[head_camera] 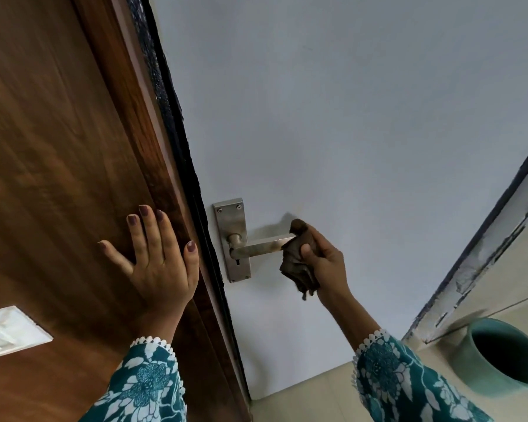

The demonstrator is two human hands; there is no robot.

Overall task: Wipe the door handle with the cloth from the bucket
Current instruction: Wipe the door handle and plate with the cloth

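A steel lever door handle point(262, 247) sticks out from a metal backplate point(232, 220) on the pale grey door point(348, 132). My right hand point(323, 260) is wrapped around the free end of the lever, with a dark brown cloth point(296, 263) bunched between the fingers and the metal. The cloth hangs down below the lever. My left hand point(159, 257) lies flat with fingers spread on the brown wooden surface point(58, 178) left of the door edge. A teal bucket point(500, 357) stands on the floor at lower right; its inside looks dark.
A black strip point(180, 141) runs along the door edge between wood and grey door. A white switch plate point(9, 332) sits on the wood at lower left. Beige floor tiles point(311, 397) lie below. A worn frame edge point(485, 248) rises at right.
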